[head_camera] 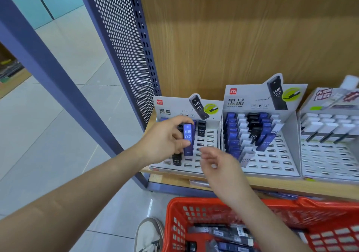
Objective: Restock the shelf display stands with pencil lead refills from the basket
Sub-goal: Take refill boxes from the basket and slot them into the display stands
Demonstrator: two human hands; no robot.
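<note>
My left hand (165, 139) pinches a blue HB 0.7 lead refill case (188, 139) upright over the left display stand (210, 135). That white slotted stand holds a few black cases and one at its front (176, 159). My right hand (219, 164) hovers just right of the blue case, fingers loosely spread and empty, slightly blurred. The middle display stand (272, 154) carries rows of blue, white and black cases in its upper slots. A red basket (174, 222) below holds several more refill cases (231, 236).
A third stand (330, 154) with white cases sits at the right on the wooden shelf (291, 185). A blue perforated metal panel (124, 48) bounds the shelf on the left. My shoe (148, 234) stands on the tiled floor beside the basket.
</note>
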